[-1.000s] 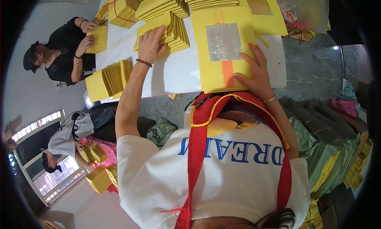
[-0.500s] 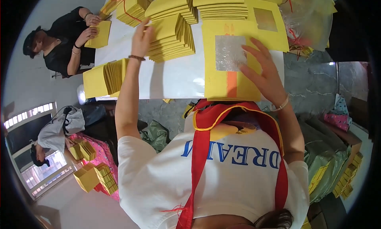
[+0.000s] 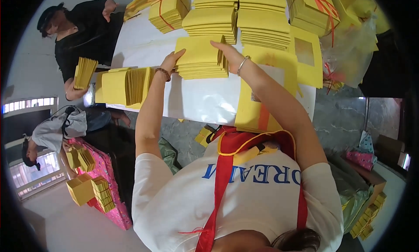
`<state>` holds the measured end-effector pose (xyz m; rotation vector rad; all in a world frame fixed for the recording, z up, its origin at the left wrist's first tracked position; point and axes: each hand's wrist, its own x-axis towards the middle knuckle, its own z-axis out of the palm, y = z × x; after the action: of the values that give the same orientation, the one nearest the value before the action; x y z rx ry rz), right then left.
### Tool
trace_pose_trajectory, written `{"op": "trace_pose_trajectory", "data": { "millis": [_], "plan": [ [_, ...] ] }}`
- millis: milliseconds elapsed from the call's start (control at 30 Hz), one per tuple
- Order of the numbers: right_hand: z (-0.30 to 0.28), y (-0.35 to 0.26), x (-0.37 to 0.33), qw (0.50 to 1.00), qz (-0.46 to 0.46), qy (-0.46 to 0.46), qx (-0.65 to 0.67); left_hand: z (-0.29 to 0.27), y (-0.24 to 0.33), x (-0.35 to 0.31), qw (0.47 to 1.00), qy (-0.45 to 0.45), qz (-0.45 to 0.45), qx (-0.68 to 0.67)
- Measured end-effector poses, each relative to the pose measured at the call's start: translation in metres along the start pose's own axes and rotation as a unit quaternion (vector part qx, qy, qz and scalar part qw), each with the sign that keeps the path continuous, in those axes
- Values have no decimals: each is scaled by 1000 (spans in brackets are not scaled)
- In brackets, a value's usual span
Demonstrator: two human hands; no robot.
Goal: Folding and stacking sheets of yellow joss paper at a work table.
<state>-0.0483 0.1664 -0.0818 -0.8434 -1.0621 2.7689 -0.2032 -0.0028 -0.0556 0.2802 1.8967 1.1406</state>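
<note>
A stack of folded yellow papers (image 3: 198, 55) sits on the white-covered table (image 3: 187, 99), gripped from both sides. My left hand (image 3: 171, 62) presses its left side, thumb on top. At the right side my right hand (image 3: 228, 54) does the same, its thumb on the top edge and other fingers partly hidden. Under my right forearm lie flat yellow sheets (image 3: 246, 116) with an orange stripe, their silver square mostly covered. To the left of my left wrist stands a row of folded yellow papers (image 3: 135, 88).
More yellow stacks (image 3: 262, 27) fill the table's far side, and bundles tied with red string (image 3: 168, 12) stand at the back. A plastic bag (image 3: 353, 55) hangs at the right edge. On the left, a co-worker (image 3: 87, 29) holds a yellow bundle (image 3: 85, 73); another person (image 3: 61, 125) works beyond.
My right hand has left the flat sheet's silver square and crossed left to the stack. The fanned stack is now squarer between both hands. The co-worker's hands have moved apart.
</note>
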Motion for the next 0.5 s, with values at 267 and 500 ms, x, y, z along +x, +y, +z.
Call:
{"op": "trace_pose_trajectory", "data": {
  "millis": [267, 500],
  "plan": [
    [-9, 22, 30, 987, -21, 90, -129, -6, -11, 5, 987, -36, 7, -157],
    [-37, 29, 36, 979, -74, 97, -163, 10, -11, -2, 966, -109, -11, -236]
  ]
}}
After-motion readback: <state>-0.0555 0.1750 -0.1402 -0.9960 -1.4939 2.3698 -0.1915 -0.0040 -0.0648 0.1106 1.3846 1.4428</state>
